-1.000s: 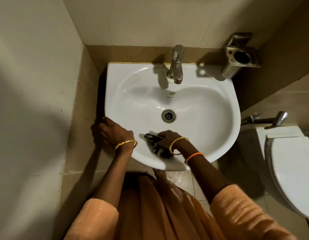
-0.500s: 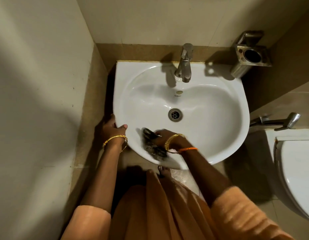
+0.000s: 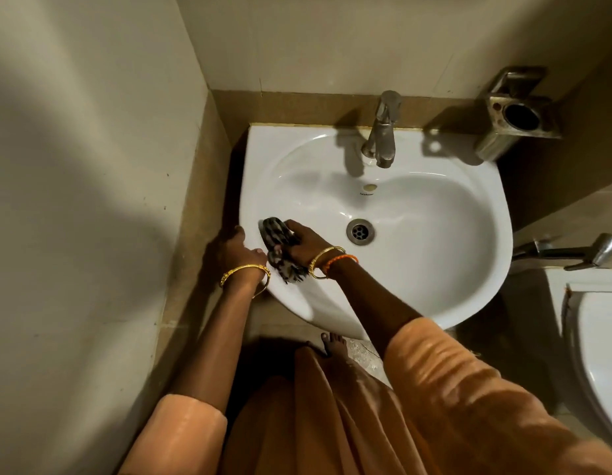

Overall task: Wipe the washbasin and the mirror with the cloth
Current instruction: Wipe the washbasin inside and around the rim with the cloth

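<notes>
A white washbasin (image 3: 434,262) is fixed in the corner, with a metal tap (image 3: 381,132) at the back and a drain (image 3: 360,232) in the middle. My right hand (image 3: 306,241) presses a dark patterned cloth (image 3: 280,248) onto the inner left side of the bowl, close to the rim. My left hand (image 3: 236,252) grips the basin's left edge, thumb on top of the rim, right beside the cloth. No mirror is in view.
A tiled wall stands close on the left. A metal holder (image 3: 517,114) hangs on the wall at the back right. A toilet (image 3: 599,354) and a spray handle (image 3: 571,252) sit at the right. My bare foot (image 3: 333,342) shows under the basin.
My right hand has slid the cloth from the bowl's front edge leftward and up the left side. My left hand stays on the left rim. The view has shifted left.
</notes>
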Tool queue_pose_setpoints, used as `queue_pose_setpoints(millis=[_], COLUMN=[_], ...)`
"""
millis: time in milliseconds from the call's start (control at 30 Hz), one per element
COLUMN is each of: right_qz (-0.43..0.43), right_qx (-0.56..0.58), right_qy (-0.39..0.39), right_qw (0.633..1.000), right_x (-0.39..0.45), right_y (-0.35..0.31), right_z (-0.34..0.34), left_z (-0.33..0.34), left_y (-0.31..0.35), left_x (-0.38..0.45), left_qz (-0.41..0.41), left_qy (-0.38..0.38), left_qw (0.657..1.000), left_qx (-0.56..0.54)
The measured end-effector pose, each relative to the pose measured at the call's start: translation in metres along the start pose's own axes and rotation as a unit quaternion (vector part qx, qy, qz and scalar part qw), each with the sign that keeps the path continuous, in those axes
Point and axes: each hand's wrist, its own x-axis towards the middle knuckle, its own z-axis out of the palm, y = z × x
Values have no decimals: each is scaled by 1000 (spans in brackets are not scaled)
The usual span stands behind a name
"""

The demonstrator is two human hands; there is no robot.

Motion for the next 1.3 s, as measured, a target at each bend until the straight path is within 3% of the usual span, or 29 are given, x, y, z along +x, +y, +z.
queue_pose_setpoints(millis=[133,233,433,533,633,733,867,1067,1133,1300], right_qz=[13,11,-57,-70,-47,6,44,52,15,-100], right_qx=[-60,-49,20,4,23,57,155,294,276,51], right_qy=[-98,-85,135,254,335,427,561,626,607,449], right_qw=[993,995,989,965,941,902,812,720,745,887], right_x=[-30,-30,34,60,64,59,40,61,69,91], right_y=[36,41,-13,-12,0,37,82,38,17,-34], right_z=[-19,-14,7,2,-14,-35,-57,-62,-40,11], left_z=[-4,-3,-11,-10,-8,-9,-7,-3,-2,-7], left_y=[-3,0,21,26,19,12,17,37,42,34], left_x=[5,11,19,21,25,26,24,15,13,18], left_qz=[-25,-39,-14,-16,-24,-34,-23,-43,-44,-47], left_qy=[-54,-70,-84,-71,-78,-94,-84,-97,-96,-106], left_qw=[990,990,994,991,995,995,996,977,973,976], left_qx=[-129,-119,73,112,52,-15,30,187,208,184])
